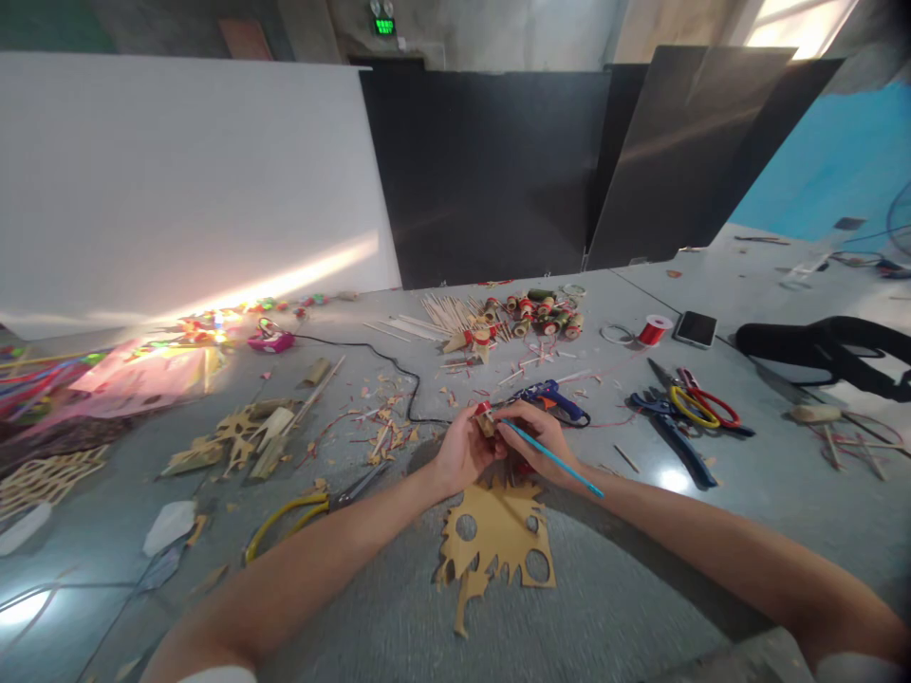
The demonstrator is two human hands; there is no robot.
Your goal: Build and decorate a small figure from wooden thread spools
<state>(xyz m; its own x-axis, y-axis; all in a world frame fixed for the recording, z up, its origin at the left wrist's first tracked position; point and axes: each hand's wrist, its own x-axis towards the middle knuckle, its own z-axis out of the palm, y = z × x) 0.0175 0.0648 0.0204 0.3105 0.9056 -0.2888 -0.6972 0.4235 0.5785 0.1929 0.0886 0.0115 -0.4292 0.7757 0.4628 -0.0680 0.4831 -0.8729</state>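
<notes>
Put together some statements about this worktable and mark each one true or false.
1. The right hand holds a blue pencil. True.
2. The left hand holds the glue gun. False: it holds a small red-topped piece; the glue gun lies just beyond the right hand.
3. The phone lies to the right of the red spool. True.
4. The blue pliers lie beside the left forearm. False: the blue pliers lie over to the right, past the right hand.
5. The cut-out sheet has round holes in it. True.
</notes>
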